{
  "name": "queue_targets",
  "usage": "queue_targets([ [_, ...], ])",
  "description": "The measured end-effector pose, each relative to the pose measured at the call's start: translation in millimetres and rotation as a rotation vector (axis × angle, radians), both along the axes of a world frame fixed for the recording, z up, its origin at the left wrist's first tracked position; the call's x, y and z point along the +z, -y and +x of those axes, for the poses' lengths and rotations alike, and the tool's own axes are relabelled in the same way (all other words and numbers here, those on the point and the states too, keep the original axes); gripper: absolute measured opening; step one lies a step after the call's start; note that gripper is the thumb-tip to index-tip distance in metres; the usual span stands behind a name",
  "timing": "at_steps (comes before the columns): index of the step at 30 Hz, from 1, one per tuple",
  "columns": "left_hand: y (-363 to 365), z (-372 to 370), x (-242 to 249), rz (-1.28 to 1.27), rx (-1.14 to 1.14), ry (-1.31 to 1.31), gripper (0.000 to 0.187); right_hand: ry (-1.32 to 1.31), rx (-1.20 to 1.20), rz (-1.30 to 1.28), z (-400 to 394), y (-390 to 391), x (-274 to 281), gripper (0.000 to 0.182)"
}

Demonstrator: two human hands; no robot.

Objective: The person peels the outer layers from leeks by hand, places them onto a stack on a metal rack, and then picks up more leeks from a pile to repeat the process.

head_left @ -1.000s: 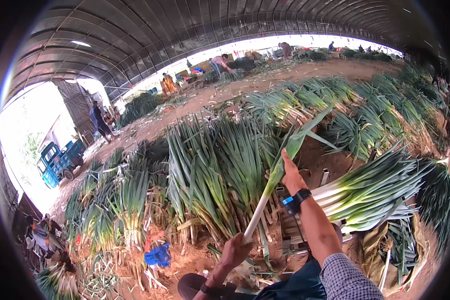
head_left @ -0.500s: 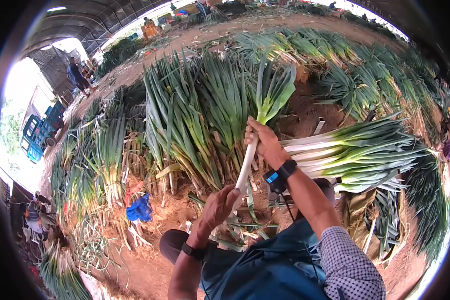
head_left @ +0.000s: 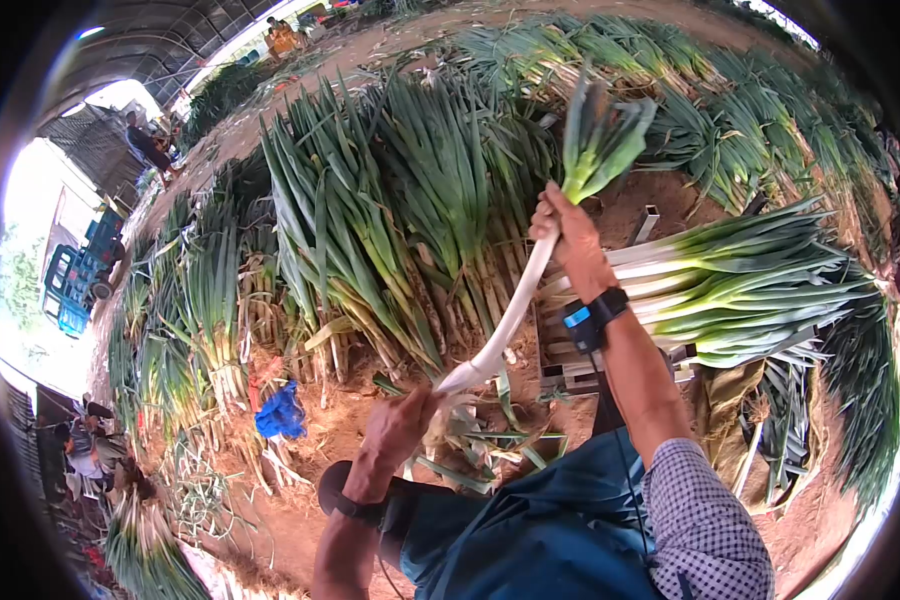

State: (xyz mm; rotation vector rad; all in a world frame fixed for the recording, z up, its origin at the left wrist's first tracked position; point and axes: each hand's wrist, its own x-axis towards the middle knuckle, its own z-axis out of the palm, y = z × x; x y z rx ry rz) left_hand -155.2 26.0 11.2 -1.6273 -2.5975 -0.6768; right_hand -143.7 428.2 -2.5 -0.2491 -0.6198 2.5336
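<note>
A single leek with a long white stem slants across the middle of the view, its green leaves at the top. My right hand is wrapped round the stem just below the leaves. Lower down, the fingers of my left hand are closed at the root end, where a loose pale layer hangs from the stem. Right of my right forearm, a pile of cleaned leeks lies on a metal rack, white ends toward me. Behind the held leek stand uncleaned bundles of leeks.
More leeks lie at the back right. A blue bag rests on the ground at left, near leaf scraps. A blue three-wheeled vehicle and a person are at the far left.
My left hand has moved down and left to the root end, and my right hand has shifted up and right with the leek. A loose layer now shows near the root.
</note>
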Motion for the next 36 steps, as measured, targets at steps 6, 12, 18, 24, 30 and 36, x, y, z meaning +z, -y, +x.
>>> queue_targets([
  [6, 66, -29, -42, -0.049, 0.239, -0.056, 0.020, -0.113, -0.151, -0.050, -1, -43, -8, 0.024],
  [12, 52, -22, -38, -0.139, 0.386, -0.243, 0.049, -0.154, -0.259, -0.165, 8, -45, -3, 0.028],
  [18, -73, 12, -7, 0.553, 0.322, 1.023, 0.049, -0.205, -0.251, -0.191, 8, -34, -4, 0.031],
  [24, -113, 16, 2, 0.929, 0.266, 1.405, 0.037, -0.227, -0.244, -0.174, 18, -41, 0, 0.029],
  [30, -68, 0, -55, 0.855, 0.307, 1.118, 0.037, -0.118, -0.299, -0.120, 23, -32, 6, 0.027],
  [36, 38, -24, -100, -0.025, 0.721, 0.556, 0.039, -0.082, -0.415, -0.106, 31, -36, 18, 0.025],
])
